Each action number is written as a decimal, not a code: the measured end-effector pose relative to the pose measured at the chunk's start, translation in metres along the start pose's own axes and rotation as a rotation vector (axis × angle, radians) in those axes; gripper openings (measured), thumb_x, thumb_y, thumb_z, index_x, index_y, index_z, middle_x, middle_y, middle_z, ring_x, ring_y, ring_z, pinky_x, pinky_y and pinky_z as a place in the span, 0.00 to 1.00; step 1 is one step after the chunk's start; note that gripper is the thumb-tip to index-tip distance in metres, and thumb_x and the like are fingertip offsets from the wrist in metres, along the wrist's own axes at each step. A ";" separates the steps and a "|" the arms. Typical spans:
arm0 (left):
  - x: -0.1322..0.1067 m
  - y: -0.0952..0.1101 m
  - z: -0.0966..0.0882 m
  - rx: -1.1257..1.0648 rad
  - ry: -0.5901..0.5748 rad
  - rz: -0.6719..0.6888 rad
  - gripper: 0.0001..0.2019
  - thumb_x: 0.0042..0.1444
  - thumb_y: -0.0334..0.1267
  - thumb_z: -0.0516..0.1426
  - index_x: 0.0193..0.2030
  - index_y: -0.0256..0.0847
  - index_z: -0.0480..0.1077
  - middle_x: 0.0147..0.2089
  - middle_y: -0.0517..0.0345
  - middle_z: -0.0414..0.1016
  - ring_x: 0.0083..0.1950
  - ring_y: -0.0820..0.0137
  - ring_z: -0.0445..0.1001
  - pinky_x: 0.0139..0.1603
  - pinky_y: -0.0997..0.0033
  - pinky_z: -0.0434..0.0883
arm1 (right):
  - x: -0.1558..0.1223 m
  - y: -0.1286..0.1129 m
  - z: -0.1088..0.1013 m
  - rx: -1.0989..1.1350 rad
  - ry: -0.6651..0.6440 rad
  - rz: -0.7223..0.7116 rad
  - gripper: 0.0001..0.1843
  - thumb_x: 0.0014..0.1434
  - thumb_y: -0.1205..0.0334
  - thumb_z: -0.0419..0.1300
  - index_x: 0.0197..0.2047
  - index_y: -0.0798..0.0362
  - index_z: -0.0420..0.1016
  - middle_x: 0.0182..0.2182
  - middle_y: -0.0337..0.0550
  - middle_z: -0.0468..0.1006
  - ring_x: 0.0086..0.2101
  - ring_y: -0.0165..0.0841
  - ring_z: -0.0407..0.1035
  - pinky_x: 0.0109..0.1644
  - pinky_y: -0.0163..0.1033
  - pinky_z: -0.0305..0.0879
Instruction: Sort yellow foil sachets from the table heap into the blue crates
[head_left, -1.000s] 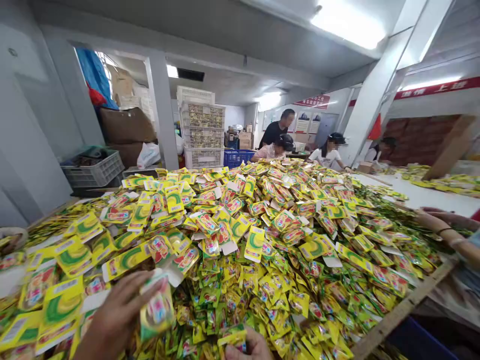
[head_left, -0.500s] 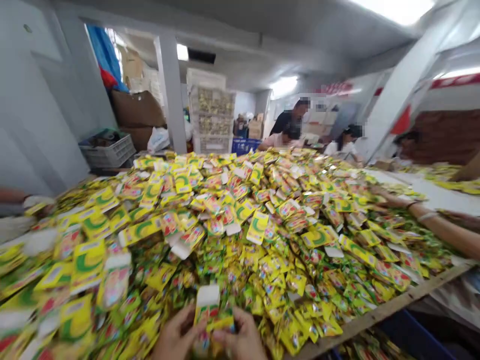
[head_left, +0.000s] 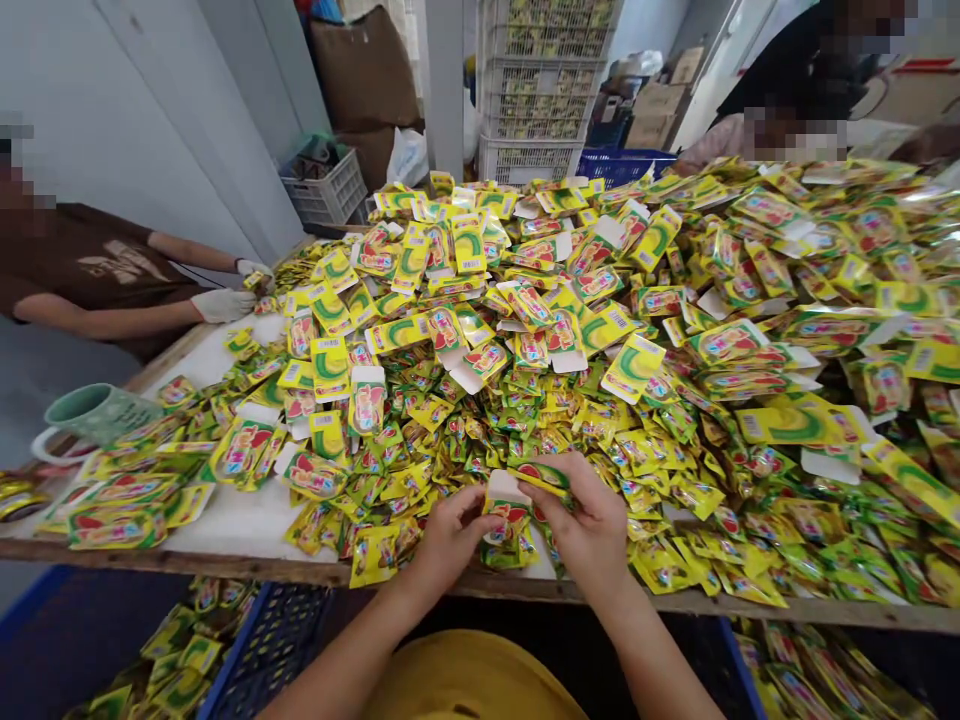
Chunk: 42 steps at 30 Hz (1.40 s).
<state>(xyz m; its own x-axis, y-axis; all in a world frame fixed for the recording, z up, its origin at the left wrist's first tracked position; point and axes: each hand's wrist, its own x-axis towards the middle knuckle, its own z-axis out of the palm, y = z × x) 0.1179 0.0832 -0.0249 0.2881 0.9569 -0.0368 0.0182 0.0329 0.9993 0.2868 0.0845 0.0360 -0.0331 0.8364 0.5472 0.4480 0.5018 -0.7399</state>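
Observation:
My left hand and my right hand meet at the table's near edge. Both pinch a small carton pack with a white flap and a red picture, held upright between them. My right hand also grips a yellow-green sachet against the pack's top. A huge heap of yellow-green sachets and cartons covers the table behind my hands.
A person in a brown shirt with white gloves works at the left. A green mug stands at the left table edge. Blue crates with sachets sit below. White stacked crates and another person are at the back.
The view has tipped down and left. My hands, with the pack between them, now sit higher in view at the table's near edge; the gloved person at the left came into view.

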 end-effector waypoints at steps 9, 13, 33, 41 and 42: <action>-0.007 -0.003 0.002 0.130 0.033 0.002 0.06 0.53 0.37 0.59 0.36 0.37 0.73 0.29 0.61 0.70 0.32 0.72 0.66 0.34 0.75 0.63 | -0.016 -0.007 0.010 -0.443 -0.309 0.099 0.07 0.56 0.75 0.56 0.36 0.56 0.71 0.35 0.48 0.71 0.39 0.41 0.64 0.42 0.45 0.63; -0.012 -0.001 0.003 0.147 0.029 0.012 0.07 0.54 0.38 0.60 0.35 0.36 0.73 0.26 0.63 0.64 0.30 0.73 0.60 0.32 0.76 0.58 | -0.004 -0.034 -0.004 -0.537 -0.602 0.103 0.11 0.55 0.78 0.52 0.34 0.55 0.70 0.36 0.48 0.69 0.39 0.40 0.63 0.43 0.44 0.62; -0.019 -0.006 0.009 0.040 -0.091 -0.014 0.18 0.50 0.47 0.63 0.42 0.36 0.74 0.31 0.61 0.70 0.33 0.71 0.64 0.34 0.75 0.62 | 0.003 -0.032 -0.013 -0.386 -0.770 -0.053 0.13 0.54 0.79 0.52 0.30 0.53 0.73 0.30 0.42 0.69 0.33 0.33 0.63 0.36 0.37 0.58; -0.021 -0.006 0.012 -0.027 -0.089 -0.002 0.18 0.50 0.45 0.64 0.43 0.35 0.74 0.37 0.57 0.75 0.40 0.66 0.70 0.42 0.72 0.67 | -0.013 -0.019 -0.002 -0.432 -0.566 -0.129 0.08 0.63 0.69 0.54 0.35 0.54 0.74 0.29 0.43 0.73 0.33 0.35 0.62 0.38 0.40 0.57; -0.020 -0.005 0.012 -0.041 -0.091 -0.003 0.18 0.49 0.44 0.64 0.44 0.35 0.74 0.38 0.56 0.75 0.41 0.66 0.70 0.43 0.71 0.67 | -0.015 -0.018 -0.001 -0.447 -0.538 -0.133 0.09 0.64 0.67 0.54 0.33 0.54 0.74 0.28 0.43 0.73 0.32 0.35 0.61 0.38 0.41 0.57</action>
<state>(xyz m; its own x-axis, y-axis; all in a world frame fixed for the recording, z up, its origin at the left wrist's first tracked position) 0.1232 0.0603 -0.0294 0.3737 0.9268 -0.0381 -0.0195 0.0489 0.9986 0.2801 0.0624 0.0412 -0.4981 0.8249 0.2675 0.7292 0.5653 -0.3855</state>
